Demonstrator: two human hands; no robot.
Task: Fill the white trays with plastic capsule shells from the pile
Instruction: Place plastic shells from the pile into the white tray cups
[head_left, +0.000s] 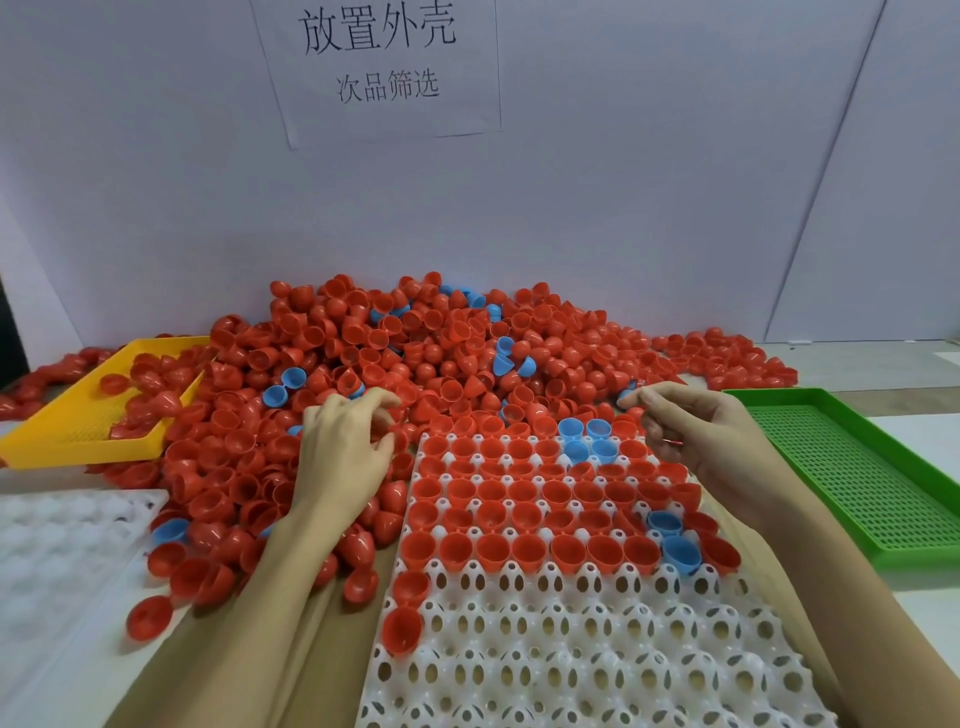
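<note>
A big pile of red capsule shells (415, 353), with a few blue ones mixed in, lies against the back wall. The white tray (571, 654) in front of me has its far rows filled with red shells and some blue shells (587, 439); its near rows are bare. My left hand (348, 452) reaches into the pile left of the tray, fingers and thumb curled round a red shell (387, 423). My right hand (691, 436) hovers over the tray's far right corner, and its fingertips pinch a small blue shell (626, 391) at the pile's edge.
A second white tray (62, 551) lies at the near left. A yellow tray (78, 447) holding red shells sits tilted at the far left. At the right stands a green perforated tray (857, 467). Loose shells spill onto the table near my left forearm.
</note>
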